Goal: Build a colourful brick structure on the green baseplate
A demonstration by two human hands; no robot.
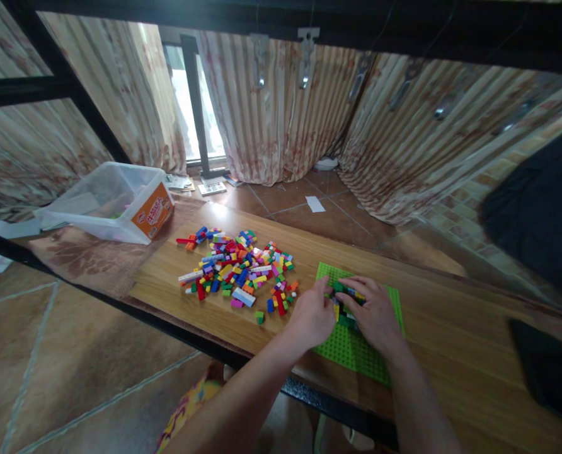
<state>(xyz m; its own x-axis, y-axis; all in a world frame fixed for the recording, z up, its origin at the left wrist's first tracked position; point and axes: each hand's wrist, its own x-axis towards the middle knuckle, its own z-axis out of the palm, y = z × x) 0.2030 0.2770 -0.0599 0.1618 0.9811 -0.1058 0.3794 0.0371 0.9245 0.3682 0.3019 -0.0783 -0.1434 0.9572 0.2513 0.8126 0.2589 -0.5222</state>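
Observation:
A bright green studded baseplate [359, 353] lies on the wooden table board, with a small build of green, yellow and dark toy bricks [345, 320] on it. My left hand [312, 313] rests over the plate's left part, fingers curled and the index fingertip close to a green brick. What it pinches, if anything, is hidden. From the right, my right hand [378, 315] closes its thumb and fingers round the upper bricks of the build. Both hands cover part of the build. Left of the plate spreads a loose pile of mixed colourful toy bricks [240, 277].
A clear plastic bin [92, 221] with an orange label stands at the table's left end. At the right lies a dark phone-like slab [543, 366]. Black frame bars cross above and at left. Striped curtains [281, 113] hang behind, and a dark shape blocks the right edge.

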